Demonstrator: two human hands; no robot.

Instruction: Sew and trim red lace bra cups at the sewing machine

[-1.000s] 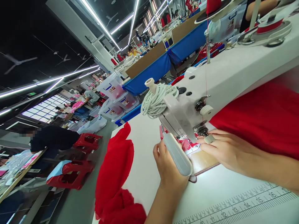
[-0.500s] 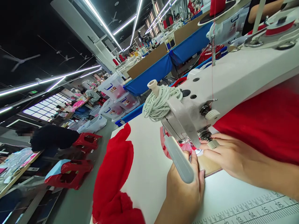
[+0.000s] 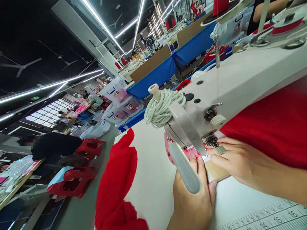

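Note:
My left hand (image 3: 194, 199) lies on the white table, one finger reaching along a tan card piece (image 3: 217, 171) to a small red-and-pink patterned piece (image 3: 192, 152) under the presser foot. A grey bar (image 3: 184, 169) on the white sewing machine (image 3: 240, 80) hides part of that hand. My right hand (image 3: 237, 163) rests with its fingers flat on the tan piece, just right of the needle. Behind it, red fabric (image 3: 271, 127) fills the space under the machine arm.
A bundle of red fabric (image 3: 117, 182) hangs over the table's left edge. White cord (image 3: 160, 107) is wound on the machine head. A printed ruler (image 3: 263, 218) runs along the near table edge. Red stools (image 3: 72, 182), a seated person (image 3: 52, 145) and plastic bins (image 3: 117, 91) stand at the left.
My left hand has slid right from the left of the grey bar to beneath it, a finger now up against the presser foot. My right hand has stayed in place.

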